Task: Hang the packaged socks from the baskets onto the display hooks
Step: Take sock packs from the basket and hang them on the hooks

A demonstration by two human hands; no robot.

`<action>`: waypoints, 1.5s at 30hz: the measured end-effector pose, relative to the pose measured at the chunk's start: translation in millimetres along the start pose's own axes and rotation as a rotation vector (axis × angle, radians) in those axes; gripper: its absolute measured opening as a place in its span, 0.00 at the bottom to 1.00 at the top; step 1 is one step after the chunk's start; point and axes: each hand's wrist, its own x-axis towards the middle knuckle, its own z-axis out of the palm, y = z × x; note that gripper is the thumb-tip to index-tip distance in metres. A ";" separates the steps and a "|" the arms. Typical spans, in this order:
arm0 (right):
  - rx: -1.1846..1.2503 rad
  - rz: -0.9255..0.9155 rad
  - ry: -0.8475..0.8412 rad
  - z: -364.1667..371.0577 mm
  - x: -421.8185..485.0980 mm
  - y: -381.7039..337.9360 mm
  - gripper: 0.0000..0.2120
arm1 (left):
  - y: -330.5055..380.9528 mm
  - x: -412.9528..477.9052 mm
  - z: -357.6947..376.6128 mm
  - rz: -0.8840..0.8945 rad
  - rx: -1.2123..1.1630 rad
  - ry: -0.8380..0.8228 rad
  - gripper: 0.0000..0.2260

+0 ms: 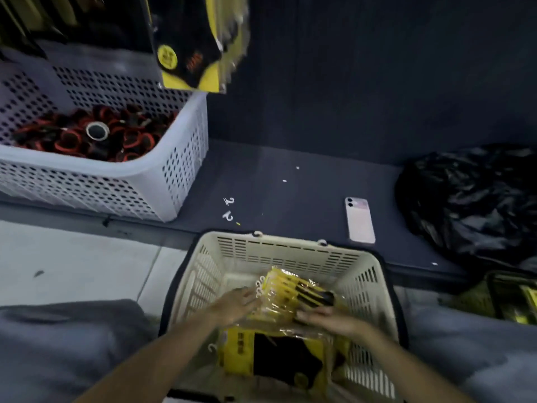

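The dark platform [290, 170] carries a white basket [87, 193], a phone [360, 221], a black bag [470, 199] and loose hooks [228, 216].

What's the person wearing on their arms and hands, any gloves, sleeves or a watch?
Nothing that shows. The left hand and right hand are gloveless. The left forearm and right forearm are uncovered to the frame edge: no sleeve, watch or bracelet. Blur hides any rings.

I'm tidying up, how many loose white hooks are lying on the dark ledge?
2. The far hook lies just beyond the near hook, both between the white basket and the phone. Others may be hidden.
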 end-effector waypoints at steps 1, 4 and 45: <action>-0.062 -0.025 -0.052 0.7 3.1 4.1 0.16 | -11.1 0.8 10.1 -0.047 0.034 -0.038 0.28; -0.292 -0.108 -0.071 11.2 13.1 14.5 0.25 | -36.9 0.2 28.1 -0.094 0.178 -0.106 0.28; 0.451 -0.856 0.310 -84.3 -136.7 -205.1 0.28 | 170.3 -120.8 -175.0 0.561 -0.859 0.574 0.28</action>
